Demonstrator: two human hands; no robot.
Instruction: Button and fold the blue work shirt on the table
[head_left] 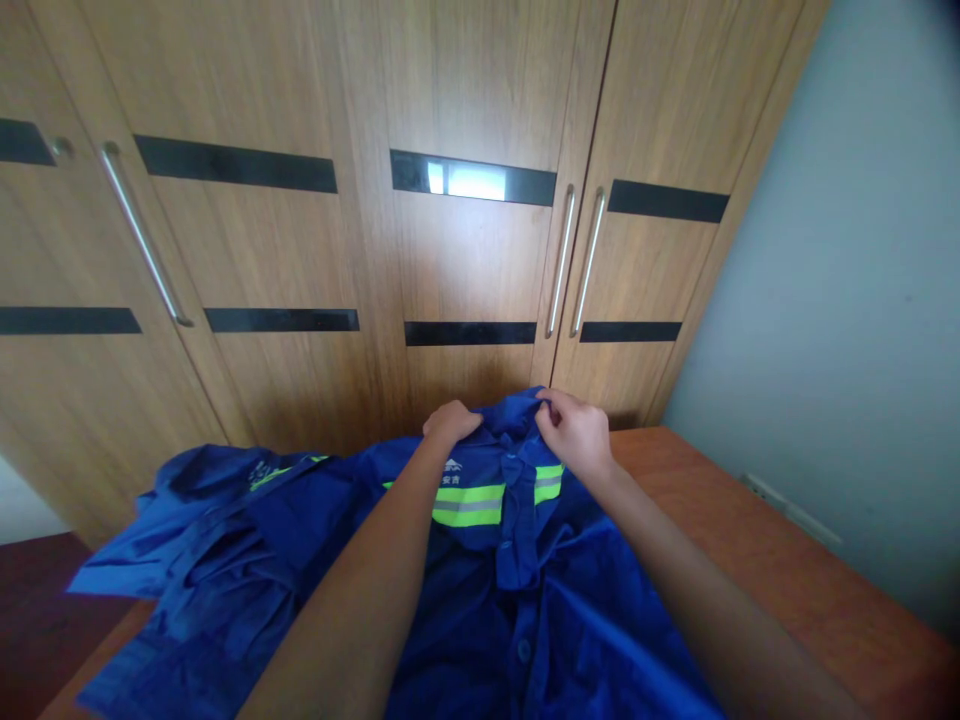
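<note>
A blue work jacket (525,610) with yellow-green reflective stripes (469,505) lies spread on a brown wooden table (787,580), buttons facing up. My left hand (450,422) is closed on the fabric at the collar's left side. My right hand (574,430) pinches the collar's right side at the far end of the jacket. Both forearms reach forward over the jacket's front. One sleeve (202,520) lies crumpled out to the left.
A wooden wardrobe (465,260) with long metal handles (561,262) and dark inset strips stands right behind the table. A grey wall (847,330) rises on the right. The table's right part is bare wood.
</note>
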